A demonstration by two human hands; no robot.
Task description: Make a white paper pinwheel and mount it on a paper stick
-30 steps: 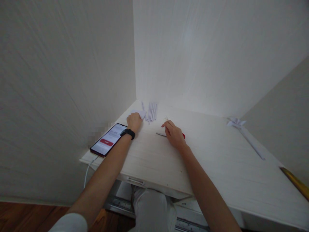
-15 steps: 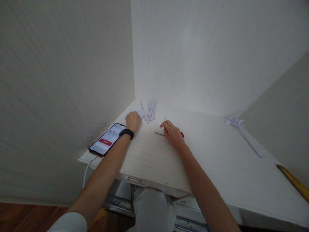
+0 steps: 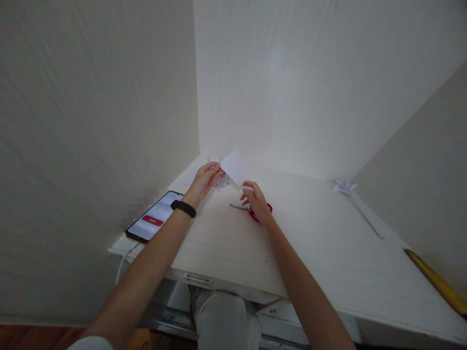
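Observation:
My left hand holds a small white paper sheet by one corner, lifted above the white desk. A black band is on that wrist. My right hand hovers just below the sheet's lower edge, fingers apart, holding nothing that I can see. Under it lie red-handled scissors on the desk. Behind the hands, several thin rolled paper sticks lie near the wall corner, partly hidden.
A phone with a lit screen and a white cable lies at the desk's left edge. A white folded paper flower on a long stem lies at the right. A yellow stick sits far right. Walls enclose the desk.
My left hand has lifted a white paper sheet off the desk. My right hand rose off the scissors toward the sheet. The camera view shifted slightly.

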